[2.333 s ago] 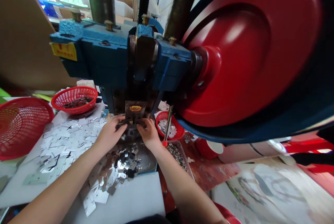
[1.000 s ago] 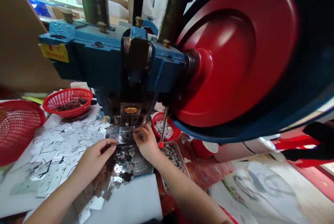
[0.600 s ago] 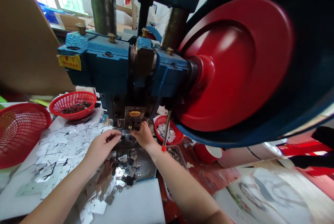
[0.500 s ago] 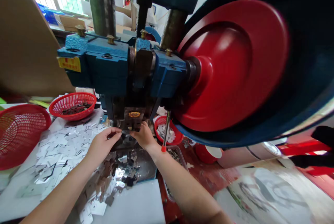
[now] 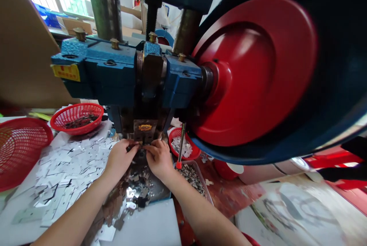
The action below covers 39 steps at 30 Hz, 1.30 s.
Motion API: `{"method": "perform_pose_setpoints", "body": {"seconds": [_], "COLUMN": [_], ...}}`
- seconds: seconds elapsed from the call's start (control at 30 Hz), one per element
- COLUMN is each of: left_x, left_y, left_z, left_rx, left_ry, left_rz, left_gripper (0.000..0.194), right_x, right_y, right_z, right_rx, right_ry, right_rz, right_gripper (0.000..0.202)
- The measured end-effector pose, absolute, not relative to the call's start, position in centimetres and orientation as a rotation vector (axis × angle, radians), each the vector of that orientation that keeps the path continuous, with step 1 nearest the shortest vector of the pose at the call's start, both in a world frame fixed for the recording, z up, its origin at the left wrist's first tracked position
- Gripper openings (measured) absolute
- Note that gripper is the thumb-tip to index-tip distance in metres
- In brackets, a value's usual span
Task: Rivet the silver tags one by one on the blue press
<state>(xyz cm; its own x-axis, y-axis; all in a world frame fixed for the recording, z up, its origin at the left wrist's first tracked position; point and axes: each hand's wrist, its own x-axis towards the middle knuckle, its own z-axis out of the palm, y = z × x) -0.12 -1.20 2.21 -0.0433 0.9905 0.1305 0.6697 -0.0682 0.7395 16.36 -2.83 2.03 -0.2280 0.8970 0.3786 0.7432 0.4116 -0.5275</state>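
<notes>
Under the ram [image 5: 145, 128] of a blue punch press [image 5: 111, 76], both of my hands work at the die from either side. My left hand [image 5: 122, 159] is closed, thumb and forefinger pinched together at the die's front. Facing it, my right hand [image 5: 159, 159] has its fingers bent and pressed inward, the tips almost meeting the left ones. Whatever lies between the fingertips is too small and shaded to name. Just below the hands, small shiny metal plates [image 5: 139, 191] lie scattered. Flat whitish plates [image 5: 76, 167] spread in a heap to my left.
A large red flywheel [image 5: 258, 74] fills the upper right. A metal rod [image 5: 182, 143] with a red tip hangs beside my right wrist. Red baskets stand at the left [image 5: 21, 154], back left [image 5: 77, 128] and behind the rod [image 5: 194, 149]. A clear bin [image 5: 197, 177] holds small metal bits.
My hands have drawn together at the die: the left moved right, and the right came back toward me from beside the ram. The view has shifted slightly.
</notes>
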Motion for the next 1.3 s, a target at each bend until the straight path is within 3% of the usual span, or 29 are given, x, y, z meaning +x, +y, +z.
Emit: {"method": "perform_pose_setpoints", "body": {"seconds": [0.3,0.57,0.67,0.8,0.97,1.13,1.3], "left_x": [-0.8,-0.9,-0.9,-2.4,-6.6,-10.0,-11.7], "left_y": [-0.7,0.1,0.3,-0.7,-4.5,-9.5,-12.4], "left_z": [1.1,-0.1,0.1,1.7,2.7,1.2,0.0], "left_rx": [1.874,1.919,1.918,1.862,1.792,1.906,2.134], "left_ry": [1.741,1.651,1.648,1.741,1.828,1.712,1.639], "left_rz": [0.923,0.949,0.977,1.049,0.942,0.584,0.429], "left_gripper": [0.030,0.029,0.027,0.031,0.035,0.032,0.030], "right_x": [16.5,15.9,16.3,18.7,22.2,22.8,21.9], "right_y": [-2.5,-2.5,-2.1,-2.9,-6.9,-8.5,-6.6], "right_z": [2.3,3.8,3.6,1.4,-0.2,0.5,-1.1], "right_rx": [-1.402,-1.373,-1.375,-1.312,-1.137,-1.209,-1.282], "right_ry": [-2.143,-2.431,-2.353,-1.822,-1.057,-1.247,-1.242], "right_rz": [0.211,-0.081,0.068,0.538,1.114,0.989,0.987], "right_gripper": [0.028,0.019,0.021,0.026,0.054,0.049,0.069]}}
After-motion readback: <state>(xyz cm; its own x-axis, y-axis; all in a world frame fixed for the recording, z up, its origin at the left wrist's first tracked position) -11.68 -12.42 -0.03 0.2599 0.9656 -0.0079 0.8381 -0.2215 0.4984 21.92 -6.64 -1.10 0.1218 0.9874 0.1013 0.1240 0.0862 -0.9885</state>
